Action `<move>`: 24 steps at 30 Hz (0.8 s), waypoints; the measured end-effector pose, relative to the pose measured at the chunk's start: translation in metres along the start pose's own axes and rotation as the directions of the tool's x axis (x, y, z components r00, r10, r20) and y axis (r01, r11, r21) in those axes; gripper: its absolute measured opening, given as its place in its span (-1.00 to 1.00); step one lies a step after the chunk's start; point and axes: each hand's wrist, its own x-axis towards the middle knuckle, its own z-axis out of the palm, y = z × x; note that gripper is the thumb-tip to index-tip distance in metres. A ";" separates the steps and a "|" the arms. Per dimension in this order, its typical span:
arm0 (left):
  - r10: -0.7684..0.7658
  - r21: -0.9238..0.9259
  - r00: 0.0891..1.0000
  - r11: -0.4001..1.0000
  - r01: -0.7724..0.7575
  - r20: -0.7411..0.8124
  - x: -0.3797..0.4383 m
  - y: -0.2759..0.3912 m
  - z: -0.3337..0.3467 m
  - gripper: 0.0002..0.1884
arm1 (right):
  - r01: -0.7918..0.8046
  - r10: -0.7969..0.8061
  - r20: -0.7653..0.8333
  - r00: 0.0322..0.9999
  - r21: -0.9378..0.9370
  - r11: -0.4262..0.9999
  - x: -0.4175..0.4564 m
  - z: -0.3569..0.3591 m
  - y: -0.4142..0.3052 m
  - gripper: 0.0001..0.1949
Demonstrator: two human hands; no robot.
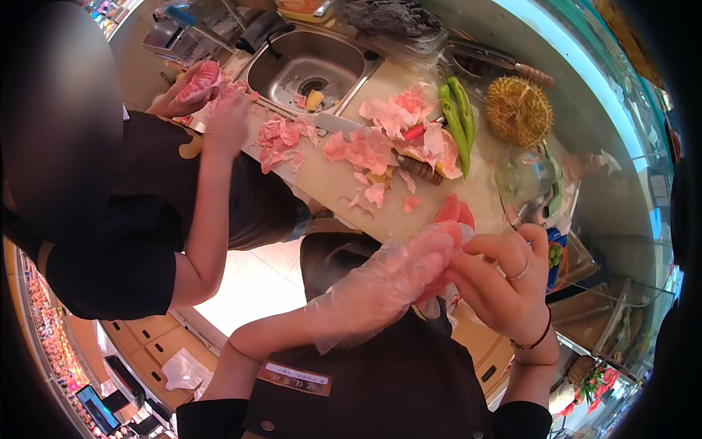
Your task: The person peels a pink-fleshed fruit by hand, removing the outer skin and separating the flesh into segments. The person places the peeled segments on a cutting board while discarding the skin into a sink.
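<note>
My left hand (403,269), in a clear plastic glove that reaches up the forearm, holds peeled pink pomelo flesh (456,211). Bare and with a ring on one finger, my right hand (502,280) pinches at the same fruit with thumb and fingertips. What exactly sits between those fingertips is hidden. Just beyond my hands, torn pink pomelo membrane (359,149) lies in heaps on the pale cutting board (329,192). A knife with a ribbed wooden handle (419,168) lies partly under the scraps, near a red handle (415,131).
At left a co-worker's hands (227,118) hold another pink pomelo piece (200,82). Scraps lie in the steel sink (307,60). Long green peppers (458,118), a durian (519,111) and a clear plastic container (524,178) stand toward the curved glass (620,99). Another wooden-handled knife (535,74) lies behind.
</note>
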 end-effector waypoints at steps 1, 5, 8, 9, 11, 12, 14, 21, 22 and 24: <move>0.032 0.064 0.999 0.997 -0.033 0.013 0.001 -0.002 -0.002 -0.51 | 0.027 -0.027 0.008 1.000 -0.030 0.999 -0.001 -0.002 -0.001 -0.73; 0.110 0.180 0.993 0.977 -0.115 0.034 0.007 -0.010 -0.002 -0.52 | 0.089 -0.086 0.029 0.996 -0.142 0.986 0.001 -0.003 -0.005 -0.71; 0.206 0.199 0.978 0.957 -0.210 0.039 0.011 -0.021 -0.004 -0.53 | 0.125 -0.121 0.032 0.992 -0.169 0.978 0.006 -0.003 -0.007 -0.69; 0.198 0.187 0.980 0.962 -0.200 0.030 0.009 -0.018 -0.001 -0.53 | 0.128 -0.123 0.040 0.992 -0.179 0.975 0.007 -0.002 -0.008 -0.69; 0.198 0.200 0.980 0.960 -0.197 0.017 0.007 -0.016 0.001 -0.54 | 0.135 -0.126 0.056 0.990 -0.200 0.970 0.010 0.000 -0.009 -0.71; 0.206 0.224 0.978 0.953 -0.204 0.015 0.006 -0.017 0.001 -0.54 | 0.139 -0.133 0.044 0.990 -0.215 0.967 0.010 0.001 -0.009 -0.72; 0.214 0.272 0.977 0.939 -0.209 0.013 0.006 -0.018 0.001 -0.54 | 0.147 -0.147 0.018 0.989 -0.245 0.958 0.011 0.005 -0.009 -0.75; 0.276 0.481 0.961 0.842 -0.242 0.002 0.005 -0.007 0.005 -0.54 | 0.051 -0.061 -0.039 0.997 -0.208 0.977 0.009 0.014 -0.010 -0.79; 0.285 0.484 0.959 0.839 -0.249 -0.001 0.005 -0.007 0.005 -0.55 | 0.035 -0.045 -0.047 0.998 -0.198 0.980 0.009 0.015 -0.010 -0.78; 0.307 0.513 0.952 0.817 -0.263 -0.001 0.006 -0.009 0.002 -0.55 | -0.002 -0.009 -0.069 0.998 -0.164 0.986 0.009 0.016 -0.010 -0.77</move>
